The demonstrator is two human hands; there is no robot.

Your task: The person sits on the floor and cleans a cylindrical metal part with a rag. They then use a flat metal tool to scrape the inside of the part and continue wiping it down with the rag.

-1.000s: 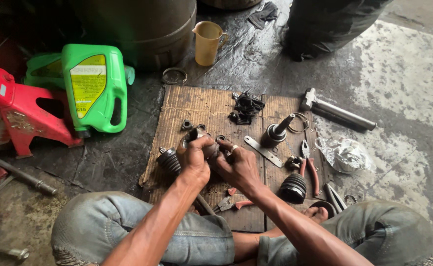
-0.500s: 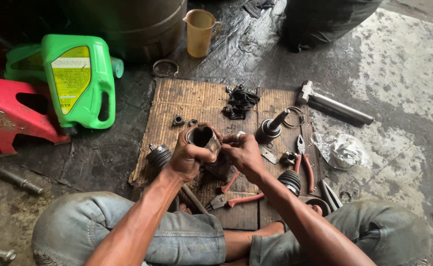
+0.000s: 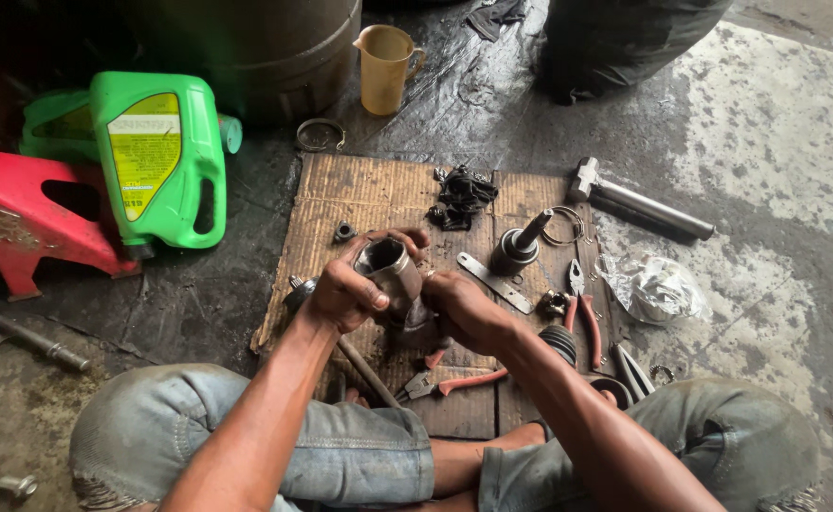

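We grip the greasy metal joint housing in both hands, left hand wrapped round its cup, right hand closed lower down, steadying it above the cardboard.

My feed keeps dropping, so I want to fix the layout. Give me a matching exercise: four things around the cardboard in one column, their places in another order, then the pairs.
Things:
1. green oil jug
2. hammer
3. yellow measuring cup
4. metal joint housing

Places:
A. held in both hands, over the cardboard
B. on the floor right of the cardboard
C. beside the red stool, left
D. beyond the cardboard, by the dark drum

Pairs: 1-C, 2-B, 3-D, 4-A
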